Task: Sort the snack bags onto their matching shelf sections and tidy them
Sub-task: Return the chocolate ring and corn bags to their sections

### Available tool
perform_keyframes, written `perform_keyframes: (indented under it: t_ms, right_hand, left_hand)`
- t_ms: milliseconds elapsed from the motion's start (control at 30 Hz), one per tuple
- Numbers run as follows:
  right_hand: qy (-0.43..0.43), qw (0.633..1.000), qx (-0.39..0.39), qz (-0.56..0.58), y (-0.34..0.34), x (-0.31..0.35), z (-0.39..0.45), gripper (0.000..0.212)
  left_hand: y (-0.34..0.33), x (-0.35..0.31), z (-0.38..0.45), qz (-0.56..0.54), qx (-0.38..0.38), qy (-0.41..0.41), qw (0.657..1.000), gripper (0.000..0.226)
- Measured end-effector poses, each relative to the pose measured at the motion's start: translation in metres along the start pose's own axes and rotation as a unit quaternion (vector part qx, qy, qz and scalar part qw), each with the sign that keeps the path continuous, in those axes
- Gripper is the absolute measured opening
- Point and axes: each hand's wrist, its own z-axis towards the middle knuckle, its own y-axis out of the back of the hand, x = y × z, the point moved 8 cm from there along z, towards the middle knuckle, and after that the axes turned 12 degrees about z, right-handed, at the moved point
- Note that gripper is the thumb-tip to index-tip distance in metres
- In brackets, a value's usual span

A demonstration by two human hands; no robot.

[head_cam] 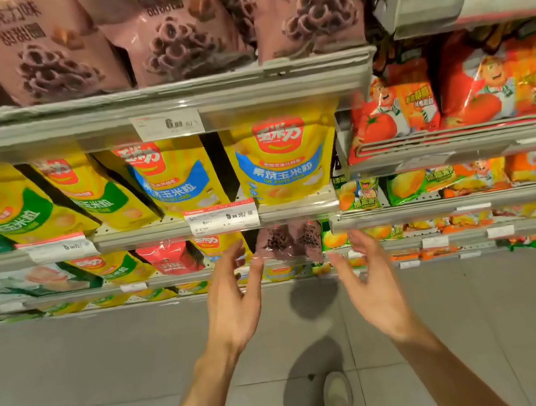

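Two brown-pink chocolate ring snack bags [287, 243] stand on a low shelf among yellow corn bags. My left hand [235, 297] is open, palm facing right, just left of them. My right hand [370, 278] is open, palm facing left, just right of them. Neither hand touches a bag. Matching brown-pink ring bags [174, 33] fill the top shelf. Yellow corn bags with blue labels [283, 159] and green labels [19, 206] lean on the middle shelf. A red bag [169, 256] sits among yellow bags on the low shelf.
Red tomato chip bags [484, 83] and green and orange bags [429, 183] fill the right-hand shelves. Price tags [222, 216] hang on the shelf rails. Grey tiled floor [95, 382] lies below, with my shoe [336, 392] on it.
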Motion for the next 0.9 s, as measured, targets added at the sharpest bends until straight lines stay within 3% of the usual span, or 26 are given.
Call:
perform_keyframes:
  t_ms: [267, 433, 567, 733, 900]
  right_hand:
    - [0.069, 0.997, -0.023, 0.000, -0.028, -0.118, 0.007, 0.068]
    - [0.132, 0.990, -0.049, 0.004, -0.066, -0.210, 0.030, 0.068]
    - [0.177, 0.982, -0.061, -0.001, -0.090, -0.275, 0.053, 0.069]
    - [0.261, 0.960, -0.087, -0.042, -0.105, -0.319, 0.071, 0.057]
    - [0.254, 0.957, -0.126, -0.058, -0.106, -0.337, 0.097, 0.053]
  left_hand:
    - [-0.067, 0.100, 0.014, 0.077, 0.008, -0.108, 0.991, 0.057]
    - [-0.134, 0.178, 0.045, 0.084, -0.025, -0.167, 0.982, 0.045]
    - [-0.184, 0.226, 0.073, 0.060, -0.052, -0.206, 0.975, 0.049]
    - [-0.220, 0.258, 0.098, 0.077, -0.102, -0.245, 0.961, 0.047]
    - [-0.236, 0.255, 0.122, 0.070, -0.128, -0.256, 0.956, 0.039]
